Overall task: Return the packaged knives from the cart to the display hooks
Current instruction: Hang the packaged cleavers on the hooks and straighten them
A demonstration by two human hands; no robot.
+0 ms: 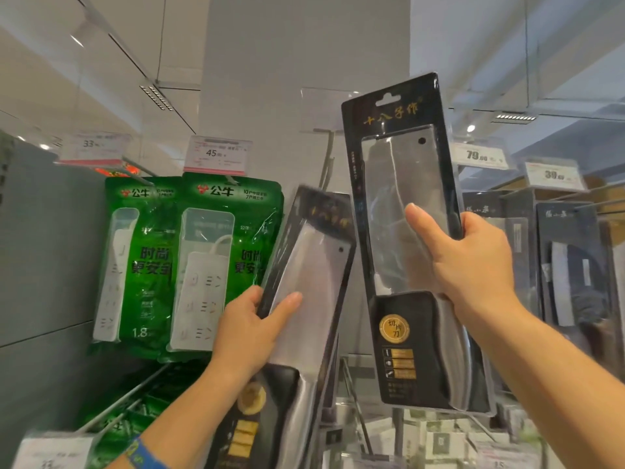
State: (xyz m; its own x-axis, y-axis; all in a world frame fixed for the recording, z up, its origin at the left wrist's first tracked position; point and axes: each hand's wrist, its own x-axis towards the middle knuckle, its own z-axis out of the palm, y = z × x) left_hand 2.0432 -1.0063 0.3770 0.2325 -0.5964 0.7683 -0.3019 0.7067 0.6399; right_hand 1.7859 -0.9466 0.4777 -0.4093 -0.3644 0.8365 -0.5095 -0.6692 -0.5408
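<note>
I hold two packaged cleavers in black blister cards. My right hand [473, 265] grips the raised packaged knife [399, 184] by its right edge, thumb across the blade window; its hang hole is up near a clear empty price holder and display hook [326, 140]. My left hand [253, 330] grips the second packaged knife [304, 299] lower down, tilted right, its top blurred. More dark knife packs [571, 265] hang on hooks at the right. The cart is out of view.
Green power-strip packs [152, 265] hang on hooks to the left under price tags [218, 155]. Further price tags [480, 155] sit over the right-hand hooks. Bare metal hooks [128, 397] and small boxed goods show below. A white pillar stands behind.
</note>
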